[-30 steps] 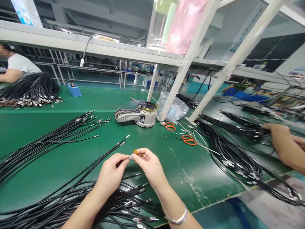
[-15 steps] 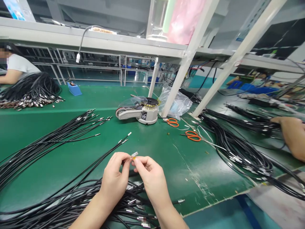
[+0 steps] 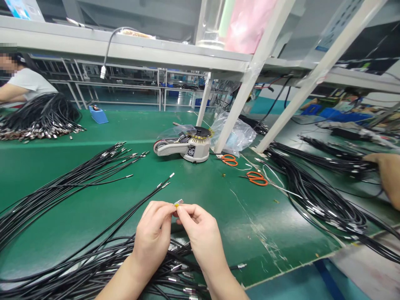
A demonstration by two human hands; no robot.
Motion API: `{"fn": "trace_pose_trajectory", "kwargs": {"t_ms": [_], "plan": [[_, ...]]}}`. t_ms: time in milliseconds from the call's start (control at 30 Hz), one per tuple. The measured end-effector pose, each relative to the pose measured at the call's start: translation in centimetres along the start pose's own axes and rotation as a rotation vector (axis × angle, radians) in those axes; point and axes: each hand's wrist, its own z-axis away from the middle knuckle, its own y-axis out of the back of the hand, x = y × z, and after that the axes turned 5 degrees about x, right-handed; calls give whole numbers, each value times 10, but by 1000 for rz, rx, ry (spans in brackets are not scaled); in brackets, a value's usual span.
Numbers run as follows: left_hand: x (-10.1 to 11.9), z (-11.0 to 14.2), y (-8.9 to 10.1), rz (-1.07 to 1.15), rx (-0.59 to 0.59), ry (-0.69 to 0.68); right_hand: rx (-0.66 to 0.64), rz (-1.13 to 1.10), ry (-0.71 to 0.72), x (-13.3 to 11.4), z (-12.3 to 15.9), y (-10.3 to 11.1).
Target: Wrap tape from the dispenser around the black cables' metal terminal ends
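Note:
Both hands meet at the middle of the bench, fingertips pinched together around one cable end. My left hand (image 3: 153, 227) is closed on the cable just behind its silver connector (image 3: 179, 202), which points up and away. My right hand (image 3: 201, 227) pinches a small piece of yellow tape (image 3: 176, 205) against the base of that connector. The fingers hide most of the tape and the cable. Under my wrists lies a pile of black cables (image 3: 103, 266) with silver connector ends.
A tape dispenser (image 3: 195, 150) stands ahead, with orange-handled scissors (image 3: 256, 178) to its right. More black cables (image 3: 71, 171) lie at left and a coiled bundle (image 3: 306, 191) at right. Shelf posts (image 3: 240, 100) rise behind. A co-worker (image 3: 34, 85) sits far left; another person's arm (image 3: 387, 175) reaches in at right.
My left fingers have closed in toward the right fingertips, and more yellow tape shows at the connector's base. The whole view has shifted slightly.

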Motion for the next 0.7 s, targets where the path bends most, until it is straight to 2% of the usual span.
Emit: {"fn": "trace_pose_trajectory", "kwargs": {"t_ms": [400,533,700], "plan": [[-1,2,-1,-52,-12,16,-7,56,3,0,-2,1],[-5,2,-3,-78,1,10,-22,4,-25,3,-2,-1],[-8,-1,-2,-154,-60,109,-29,-76,-28,10,-3,-4]]}}
